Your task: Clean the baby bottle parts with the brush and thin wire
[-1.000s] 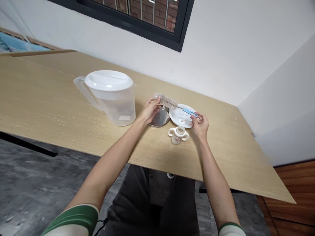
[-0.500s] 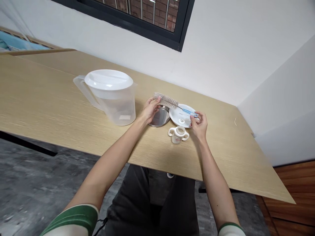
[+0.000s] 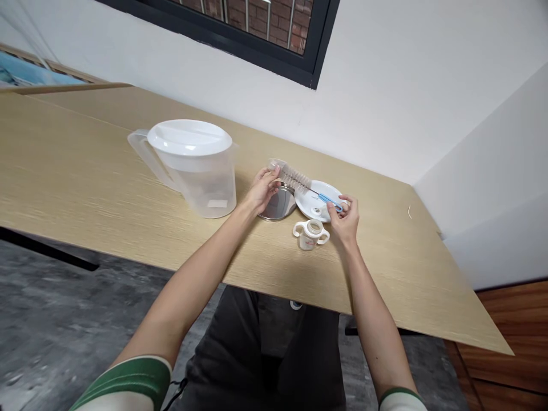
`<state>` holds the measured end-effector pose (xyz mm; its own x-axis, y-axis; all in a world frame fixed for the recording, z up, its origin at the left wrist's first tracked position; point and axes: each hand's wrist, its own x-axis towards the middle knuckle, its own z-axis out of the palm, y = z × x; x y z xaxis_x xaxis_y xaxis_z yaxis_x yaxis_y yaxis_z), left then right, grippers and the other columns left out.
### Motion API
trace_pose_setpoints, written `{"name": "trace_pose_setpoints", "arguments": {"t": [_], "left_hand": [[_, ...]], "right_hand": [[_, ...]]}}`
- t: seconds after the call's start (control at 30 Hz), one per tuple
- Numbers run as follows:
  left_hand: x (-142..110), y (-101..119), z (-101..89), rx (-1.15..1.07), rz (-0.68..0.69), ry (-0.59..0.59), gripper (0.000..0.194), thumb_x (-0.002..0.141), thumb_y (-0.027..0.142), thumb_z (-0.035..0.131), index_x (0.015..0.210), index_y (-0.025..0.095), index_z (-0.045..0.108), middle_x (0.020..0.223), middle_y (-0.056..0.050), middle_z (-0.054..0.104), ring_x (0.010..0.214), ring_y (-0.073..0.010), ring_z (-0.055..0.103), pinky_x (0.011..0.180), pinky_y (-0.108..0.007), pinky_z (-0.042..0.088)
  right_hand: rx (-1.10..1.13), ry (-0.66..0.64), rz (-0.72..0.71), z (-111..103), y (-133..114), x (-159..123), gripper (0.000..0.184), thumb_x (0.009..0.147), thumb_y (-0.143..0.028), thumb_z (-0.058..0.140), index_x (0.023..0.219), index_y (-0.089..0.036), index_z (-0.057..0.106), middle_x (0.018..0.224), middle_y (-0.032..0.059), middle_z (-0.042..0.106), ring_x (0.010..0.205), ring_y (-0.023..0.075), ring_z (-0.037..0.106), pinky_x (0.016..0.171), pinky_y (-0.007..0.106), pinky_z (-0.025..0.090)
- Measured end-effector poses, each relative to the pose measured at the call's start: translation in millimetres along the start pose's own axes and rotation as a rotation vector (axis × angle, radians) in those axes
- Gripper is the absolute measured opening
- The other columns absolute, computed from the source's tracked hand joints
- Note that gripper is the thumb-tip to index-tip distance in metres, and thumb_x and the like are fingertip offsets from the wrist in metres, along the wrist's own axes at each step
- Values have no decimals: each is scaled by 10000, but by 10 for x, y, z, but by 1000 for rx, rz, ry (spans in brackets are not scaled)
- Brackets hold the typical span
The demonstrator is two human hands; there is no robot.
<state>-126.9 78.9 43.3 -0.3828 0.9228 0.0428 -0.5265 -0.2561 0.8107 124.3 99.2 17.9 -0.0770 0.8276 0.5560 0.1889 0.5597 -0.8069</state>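
Note:
My left hand (image 3: 262, 192) holds a small clear bottle (image 3: 274, 166) over a steel bowl (image 3: 279, 204). My right hand (image 3: 345, 220) pinches the blue handle of a bottle brush (image 3: 309, 186), whose bristle head pokes into the bottle's mouth. Below the brush lies a white plate (image 3: 309, 206) with a small white ring on it. A little white two-handled cup part (image 3: 310, 234) stands on the table just left of my right hand.
A large clear jug (image 3: 194, 167) with a white lid stands to the left on the wooden table (image 3: 85, 171). White walls run along the back and right edges. A dark-framed window is above.
The brush and my right hand have shifted slightly left, pushing the bristles further toward the bottle. My left hand has barely moved.

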Motion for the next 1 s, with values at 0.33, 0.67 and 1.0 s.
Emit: {"name": "trace_pose_setpoints", "arguments": {"t": [0.33, 0.67, 1.0], "left_hand": [[2, -15, 12, 34, 52, 69, 447, 636, 459, 899, 795, 192, 578, 691, 40, 585, 558, -65, 552, 514, -201, 368], [61, 24, -69, 12, 44, 120, 465, 634, 521, 875, 832, 202, 601, 835, 1, 646, 596, -70, 545, 521, -207, 387], [41, -40, -121, 604, 231, 184, 379, 578, 298, 891, 878, 218, 674, 848, -57, 656, 900, -246, 623, 757, -300, 458]], "right_hand": [[-277, -70, -225, -28, 74, -6, 287, 917, -484, 605, 1066, -239, 625, 1010, 61, 688, 802, 177, 607, 734, 334, 514], [-244, 20, -167, -37, 118, -13, 335, 933, -510, 560, 1121, -232, 550, 1052, 69, 661, 897, 198, 635, 824, 354, 513], [-184, 344, -88, -140, 102, 64, 411, 905, -578, 578, 1063, -203, 519, 936, 46, 609, 725, 157, 594, 653, 281, 471]]}}
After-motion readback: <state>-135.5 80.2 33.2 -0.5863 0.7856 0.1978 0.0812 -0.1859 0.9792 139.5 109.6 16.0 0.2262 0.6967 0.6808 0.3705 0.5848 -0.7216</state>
